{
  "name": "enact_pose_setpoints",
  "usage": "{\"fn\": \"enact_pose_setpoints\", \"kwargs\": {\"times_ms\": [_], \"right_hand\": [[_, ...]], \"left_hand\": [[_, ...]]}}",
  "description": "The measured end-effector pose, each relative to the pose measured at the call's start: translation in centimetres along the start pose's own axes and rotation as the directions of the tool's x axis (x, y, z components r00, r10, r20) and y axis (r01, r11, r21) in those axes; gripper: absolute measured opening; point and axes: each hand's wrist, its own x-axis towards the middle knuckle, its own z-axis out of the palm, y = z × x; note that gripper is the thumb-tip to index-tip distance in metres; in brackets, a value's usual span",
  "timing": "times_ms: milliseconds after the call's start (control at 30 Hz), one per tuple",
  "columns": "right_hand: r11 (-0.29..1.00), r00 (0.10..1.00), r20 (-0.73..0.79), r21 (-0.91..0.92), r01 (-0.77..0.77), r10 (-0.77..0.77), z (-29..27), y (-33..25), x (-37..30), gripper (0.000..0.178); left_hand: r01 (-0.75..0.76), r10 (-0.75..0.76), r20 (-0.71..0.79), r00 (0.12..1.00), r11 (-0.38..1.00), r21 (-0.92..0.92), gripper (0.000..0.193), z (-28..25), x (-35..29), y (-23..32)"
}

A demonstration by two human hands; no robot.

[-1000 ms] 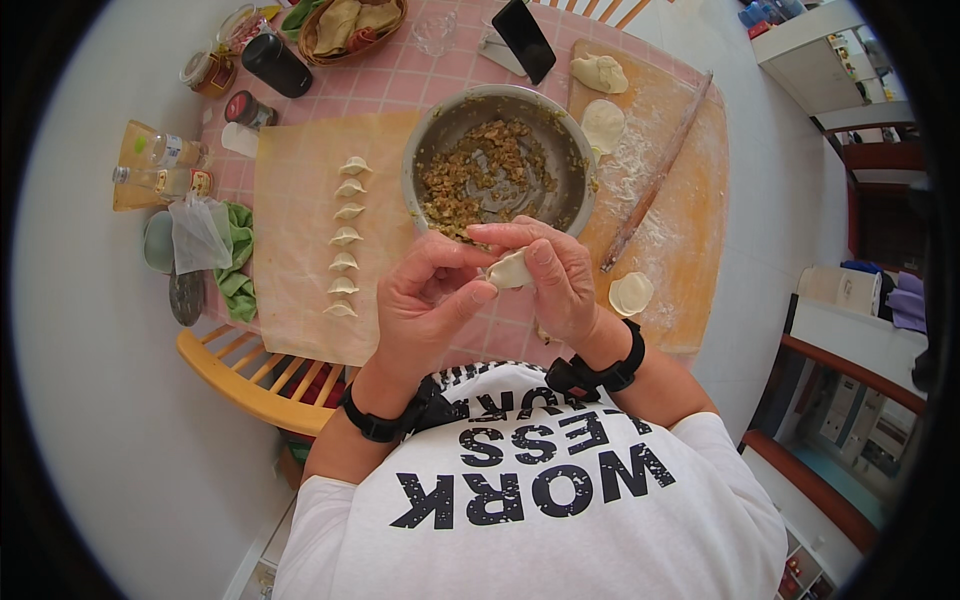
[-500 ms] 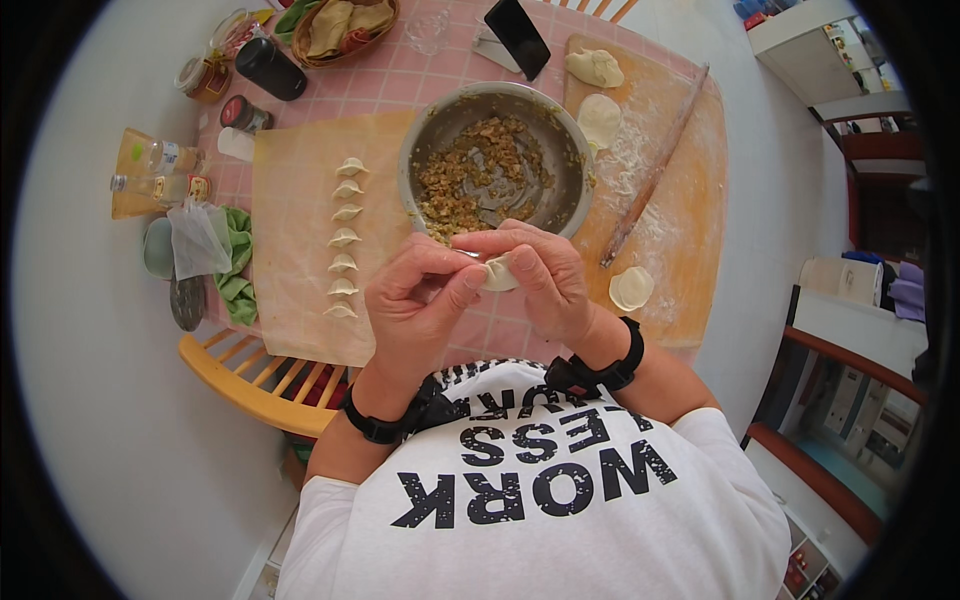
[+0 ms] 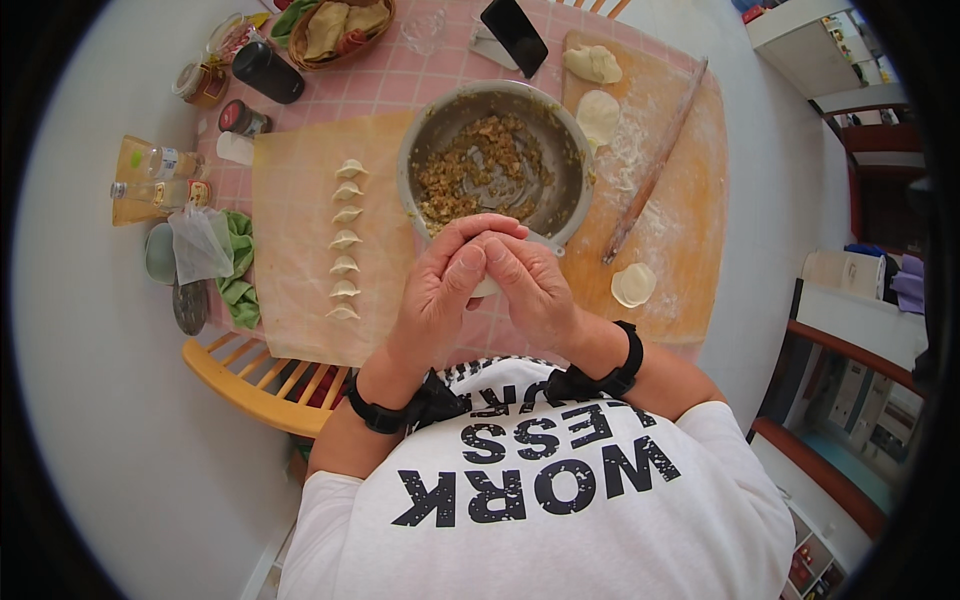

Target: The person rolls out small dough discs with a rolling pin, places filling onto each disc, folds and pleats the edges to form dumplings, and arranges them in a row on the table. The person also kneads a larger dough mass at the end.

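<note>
Left hand (image 3: 440, 287) and right hand (image 3: 542, 292) meet over a pale dumpling (image 3: 486, 287), a sliver of its dough showing beneath the two thumbs and the rest hidden in the cupped grip. The fingers (image 3: 480, 226) are drawn together, the thumbs side by side and bearing on the dough; how the lower fingers lie underneath cannot be seen. The step in hand looks to be the sealing of a folded wrapper with a two-handed squeeze. The next move, by that reading, calls for even pressure along the seam, then a gentle parting of the fingers so that the skin comes away whole. Just beyond the fingers, a metal bowl (image 3: 562, 180) holds a chopped filling (image 3: 470, 160). To their left, seven shaped dumplings (image 3: 345, 239) stand in a column on a tan sheet (image 3: 290, 240) spread over the pink checked surface (image 3: 370, 90). To their right, a floured wooden board (image 3: 685, 225) carries overlapping round wrappers (image 3: 633, 286) at its nearer end, a rolling pin (image 3: 655, 165) slanting away from the fingers, and, farther off, another pale round (image 3: 598, 118) below a lump of dough (image 3: 593, 64).
</note>
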Motion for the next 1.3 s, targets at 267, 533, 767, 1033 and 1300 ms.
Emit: {"fn": "enact_pose_setpoints", "kwargs": {"times_ms": [267, 533, 767, 1033, 1300], "right_hand": [[0.978, 0.998, -0.023, -0.202, 0.057, -0.063, 0.3, -0.3, -0.6, 0.037], [0.894, 0.980, 0.061, -0.401, 0.199, -0.190, 0.4, -0.4, -0.6, 0.033], [0.783, 0.931, 0.158, -0.505, 0.363, -0.330, 0.6, -1.0, 1.1, 0.034], [0.563, 0.861, 0.343, -0.654, 0.505, -0.374, 1.2, 1.0, 2.4, 0.056], [0.528, 0.934, 0.232, -0.775, 0.347, -0.273, -1.0, 1.6, 0.1, 0.047]], "left_hand": [[-0.219, 0.213, 0.048, 0.976, 0.949, 0.225, 0.041, 0.1, 0.3, -0.1], [-0.439, 0.460, 0.029, 0.887, 0.824, 0.358, 0.033, 0.5, 0.1, -1.3], [-0.398, 0.398, -0.055, 0.916, 0.917, 0.009, 0.055, -1.1, -0.2, -1.2], [-0.024, 0.016, -0.029, 0.999, 0.953, -0.302, 0.060, -3.0, -4.6, -1.9], [-0.073, 0.164, -0.341, 0.926, 0.961, 0.265, 0.034, -11.0, -8.3, -6.8]]}}
